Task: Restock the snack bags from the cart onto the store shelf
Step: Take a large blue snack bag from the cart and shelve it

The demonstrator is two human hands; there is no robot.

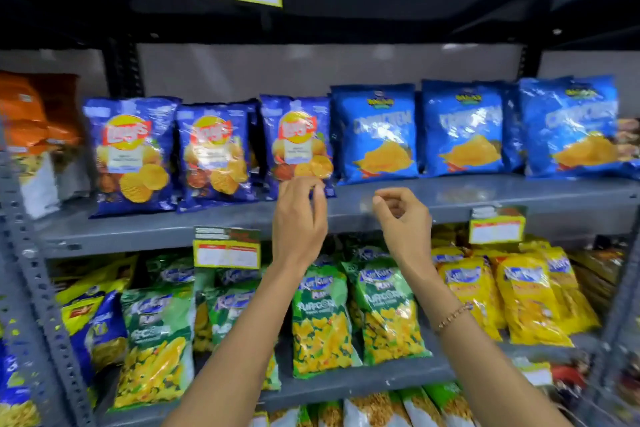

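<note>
We reach up to the middle shelf (450, 198), where the dark-blue chip bag (298, 146) third in its row stands upright, its long axis vertical, pressed against the first of the light-blue chip bags (375, 135) on its right. Our left hand (299, 218) is the nearer one: its fingers (317, 189) are pinched together at the bottom right corner of that dark-blue chip bag, touching or just at its lower seam; whether they truly grip the foil we cannot tell through the blur. The bag lies directly above and slightly left of those fingertips, so any straightening would, we judge, be a small nudge back or left from the corner.

Our right hand (403, 218) hangs to the right of the dark-blue chip bag, in front of the bare shelf lip below the light-blue chip bags, fingers curled loosely toward the thumb and holding nothing. Both forearms rise from below, wrists bent back, palms turned inward toward each other, a bracelet (453, 315) on the right wrist.

Two more dark-blue bags stand left of the one being touched. Below it, green puffcorn bags (322, 322) fill the next shelf down. The cart is out of view.
</note>
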